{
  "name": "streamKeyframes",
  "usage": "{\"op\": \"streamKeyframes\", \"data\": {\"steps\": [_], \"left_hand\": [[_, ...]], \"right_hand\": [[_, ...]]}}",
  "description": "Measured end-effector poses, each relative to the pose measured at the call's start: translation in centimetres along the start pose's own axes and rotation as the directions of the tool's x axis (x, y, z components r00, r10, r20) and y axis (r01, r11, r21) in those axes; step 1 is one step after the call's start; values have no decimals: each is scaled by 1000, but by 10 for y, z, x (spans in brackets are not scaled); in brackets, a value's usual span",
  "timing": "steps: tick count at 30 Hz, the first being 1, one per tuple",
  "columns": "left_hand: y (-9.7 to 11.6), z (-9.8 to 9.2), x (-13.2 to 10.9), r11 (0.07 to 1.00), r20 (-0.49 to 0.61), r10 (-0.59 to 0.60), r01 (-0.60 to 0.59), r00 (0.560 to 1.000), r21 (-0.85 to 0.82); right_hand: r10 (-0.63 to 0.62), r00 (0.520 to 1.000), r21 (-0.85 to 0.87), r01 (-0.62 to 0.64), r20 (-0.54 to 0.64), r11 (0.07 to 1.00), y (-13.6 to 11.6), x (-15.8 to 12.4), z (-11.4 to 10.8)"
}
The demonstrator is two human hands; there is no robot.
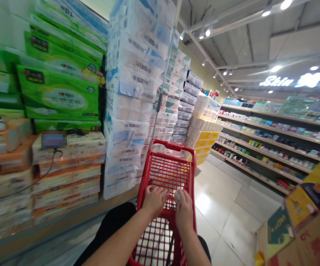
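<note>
A red plastic shopping basket (152,240) with lattice walls stands between my legs, its raised handle (167,145) on the far side. Over the lattice, my left hand (155,201) rests with loosely bent fingers that are a little apart, and I see nothing in it. Beside it, my right hand (184,207) has its fingers closed round a small crumpled whitish wad (177,195), perhaps tissue. The fingers hide part of the wad. Inside the basket no goods can be made out through the lattice.
Tall stacks of wrapped toilet rolls (132,92), green tissue packs (60,92) and orange-and-white tissue packs (65,184) line the left. Shelves of small goods (270,140) run along the right. Cartons (300,207) stand at the lower right, beside the tiled floor (220,207).
</note>
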State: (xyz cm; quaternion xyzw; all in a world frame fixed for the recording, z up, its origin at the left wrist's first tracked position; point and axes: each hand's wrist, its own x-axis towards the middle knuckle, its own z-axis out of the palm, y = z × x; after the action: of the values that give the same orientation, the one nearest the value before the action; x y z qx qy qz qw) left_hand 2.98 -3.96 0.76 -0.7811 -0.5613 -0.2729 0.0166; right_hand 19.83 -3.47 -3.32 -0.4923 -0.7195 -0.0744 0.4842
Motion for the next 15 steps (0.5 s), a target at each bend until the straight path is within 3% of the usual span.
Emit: {"op": "streamKeyframes", "data": {"steps": [2,6,11,15], "left_hand": [[0,0,0,1000,-1,-6,6,1000,1],[0,1,0,1000,-5,-4,4,1000,11],[1,0,-1,1000,1,-2,2,1000,2],[1,0,0,1000,0,-4,4,1000,7]], "right_hand": [[26,998,-33,-28,-54,999,1,0,1],[-138,982,23,136,127,990,1,-1,3],[44,998,-67,-46,-34,997,3,-2,2],[-93,986,-8,95,142,995,0,-4,-1]]}}
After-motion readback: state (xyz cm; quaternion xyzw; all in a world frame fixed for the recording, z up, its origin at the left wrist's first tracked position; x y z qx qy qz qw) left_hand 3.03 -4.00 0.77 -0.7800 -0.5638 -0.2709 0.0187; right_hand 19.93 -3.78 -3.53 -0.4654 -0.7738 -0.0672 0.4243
